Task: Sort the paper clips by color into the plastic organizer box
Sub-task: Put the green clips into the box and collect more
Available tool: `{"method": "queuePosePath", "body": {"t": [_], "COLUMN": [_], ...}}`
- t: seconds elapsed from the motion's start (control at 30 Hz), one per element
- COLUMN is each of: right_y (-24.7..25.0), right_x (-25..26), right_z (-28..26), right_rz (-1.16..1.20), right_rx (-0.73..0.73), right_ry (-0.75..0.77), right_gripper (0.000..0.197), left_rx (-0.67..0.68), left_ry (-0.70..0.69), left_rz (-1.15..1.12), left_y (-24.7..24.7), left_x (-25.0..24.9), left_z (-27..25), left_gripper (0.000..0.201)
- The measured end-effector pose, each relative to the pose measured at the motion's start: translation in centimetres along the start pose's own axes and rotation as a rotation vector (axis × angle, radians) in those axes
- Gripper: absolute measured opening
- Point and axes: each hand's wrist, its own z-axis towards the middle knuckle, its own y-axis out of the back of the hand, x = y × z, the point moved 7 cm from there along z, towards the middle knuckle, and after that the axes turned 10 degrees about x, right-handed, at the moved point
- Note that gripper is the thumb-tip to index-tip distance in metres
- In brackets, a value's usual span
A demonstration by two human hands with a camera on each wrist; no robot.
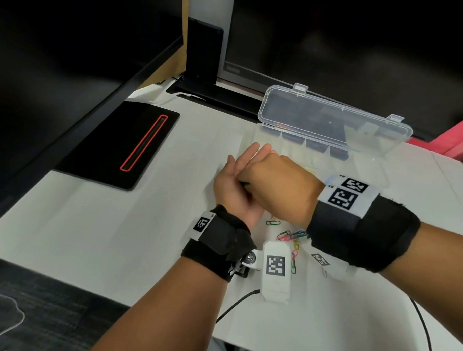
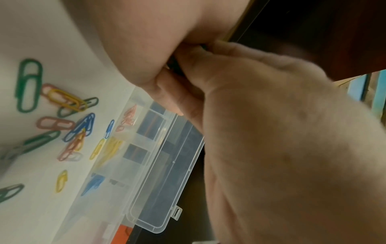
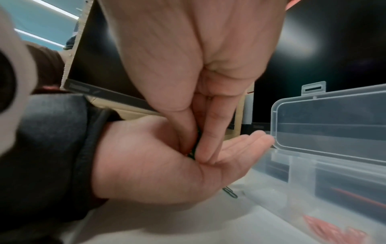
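Pinching down into the upturned palm of the left hand [image 1: 236,186], the right hand [image 1: 278,187] has thumb and forefinger closed on dark green paper clips [image 3: 194,152] that lie there. The left hand is flat and relaxed, fingers straight, serving as a small tray just in front of the plastic organizer box [image 1: 362,164]; how many clips it carries cannot be told, since the right hand covers them in the head view.

The step in hand looks like the green batch: clips gathered in the left palm are being taken up for a drop into a compartment. In the left wrist view the box already holds pink, yellow and blue clips [image 2: 94,183] in separate compartments, so the sort seems partly done. The next move calls for lifting the pinched clips clear without spilling the rest, then carrying them over the low front wall to a compartment that holds no other color. A light, sure pinch matters, as the clips are thin and slippery.

A loose pile of mixed clips [image 1: 291,235] lies unsorted on the white table [image 1: 118,224], close to the wrists and just beside the box, whose clear lid [image 1: 332,121] stands open at the back. A black pad with a red outlined slot [image 1: 137,145] sits well to the left. Dark monitors rise behind the table, and cables trail off its near edge.
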Motion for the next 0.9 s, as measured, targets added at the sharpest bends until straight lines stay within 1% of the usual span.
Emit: {"method": "queuePosePath", "body": {"t": [0.07, 0.1, 0.17, 0.2, 0.23, 0.27, 0.33, 0.37, 0.47, 0.53, 0.57, 0.63, 0.73, 0.77, 0.83, 0.87, 0.9], "right_y": [1.3, 2.1, 4.0, 4.5, 4.8, 4.9, 4.8, 4.5, 3.7, 3.1, 3.0, 3.1, 3.9, 4.3, 4.9, 4.8, 4.3], "right_x": [-1.0, -2.5, -6.7, -8.4, -9.5, -9.9, -9.9, -9.8, -9.1, -8.6, -8.6, -8.8, -10.0, -10.4, -10.6, -10.7, -10.7], "right_z": [-0.5, -0.4, 0.1, 0.5, 1.3, 2.1, 3.7, 4.5, 6.0, 6.2, 6.0, 5.6, 3.9, 3.1, 0.8, -0.4, -1.6], "right_rz": [0.242, 0.403, 0.768, 0.850, 0.817, 0.721, 0.510, 0.457, 0.458, 0.360, 0.343, 0.413, 0.579, 0.606, 0.636, 0.662, 0.678], "right_rx": [-0.035, -0.043, -0.140, -0.185, -0.203, -0.186, -0.108, -0.054, 0.101, 0.177, 0.174, 0.129, 0.008, -0.057, -0.174, -0.192, -0.181], "right_ry": [0.093, 0.086, -0.051, -0.133, -0.183, -0.209, -0.241, -0.249, -0.280, -0.308, -0.317, -0.327, -0.347, -0.328, -0.242, -0.197, -0.156], "right_gripper": [0.025, 0.018, 0.009, 0.006, 0.007, 0.009, 0.014, 0.016, 0.021, 0.033, 0.038, 0.042, 0.034, 0.033, 0.029, 0.027, 0.025], "left_rx": [-0.048, -0.064, -0.104, -0.124, -0.138, -0.143, -0.171, -0.170, -0.191, -0.200, -0.206, -0.222, -0.223, -0.219, -0.208, -0.205, -0.196], "left_ry": [-0.037, -0.074, -0.187, -0.242, -0.290, -0.332, -0.403, -0.423, -0.458, -0.446, -0.434, -0.396, -0.314, -0.269, -0.162, -0.113, -0.070], "left_rz": [-0.003, -0.004, -0.020, -0.020, -0.022, -0.035, -0.047, -0.048, -0.012, 0.045, 0.073, 0.124, 0.284, 0.382, 0.677, 0.845, 1.006], "left_y": [0.2, 0.1, 0.5, 0.7, 0.9, 1.2, 1.5, 1.6, 1.8, 1.7, 1.6, 1.3, 0.5, -0.1, -1.2, -1.7, -2.2], "left_x": [-0.7, -1.3, -3.0, -3.8, -4.6, -5.3, -6.4, -6.8, -7.3, -7.2, -7.1, -6.8, -6.5, -6.4, -6.1, -6.1, -6.1], "left_z": [0.0, 0.0, -0.2, -0.4, -0.6, -0.7, -1.0, -1.1, -1.3, -1.3, -1.4, -1.4, -1.3, -1.3, -1.5, -1.5, -1.7], "left_gripper": [0.054, 0.053, 0.050, 0.050, 0.050, 0.050, 0.050, 0.049, 0.046, 0.043, 0.040, 0.033, 0.021, 0.016, 0.011, 0.011, 0.011]}}
